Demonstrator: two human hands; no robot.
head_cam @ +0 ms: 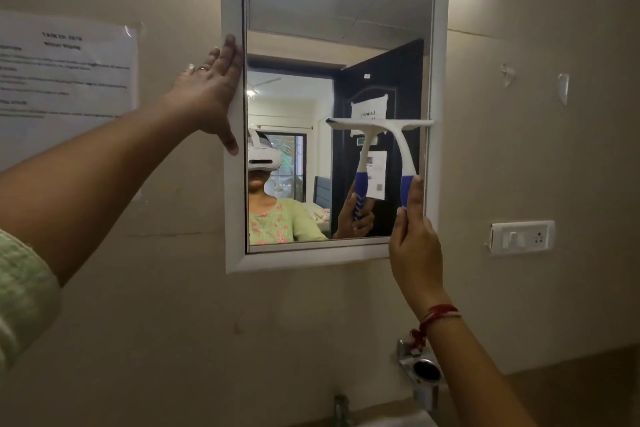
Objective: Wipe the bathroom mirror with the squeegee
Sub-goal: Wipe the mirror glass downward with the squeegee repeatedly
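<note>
While the left hand (211, 87) lies flat and open against the white frame, the right hand (414, 239) clamps the squeegee (391, 135) on the bathroom mirror (294, 45).
Its white blade sits level at the glass's right side, mid-height; an even, steady downward pull looks best.

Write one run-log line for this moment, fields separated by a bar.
left hand flat on mirror frame | right hand holds squeegee | blade on glass, right half, about mid-height
</note>
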